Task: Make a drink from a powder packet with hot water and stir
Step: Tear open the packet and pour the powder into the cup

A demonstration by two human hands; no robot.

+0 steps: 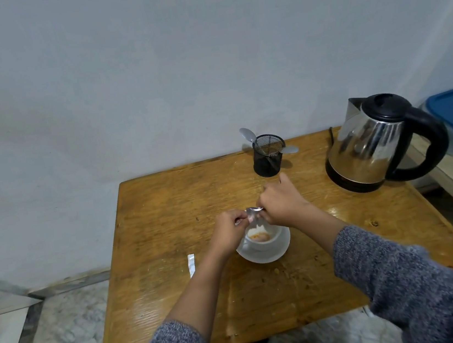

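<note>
Two hands pinch a small silver foil packet (254,213) over a white cup (262,237) at the middle of the frame.
Left hand (231,229) and right hand (279,200) both grip it tight; orange powder (260,236) lies inside the cup on a white saucer (265,254).

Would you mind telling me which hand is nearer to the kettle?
Right. The right hand is over the cup, on the side toward the kettle; the left hand is on the cup's far side.
</note>
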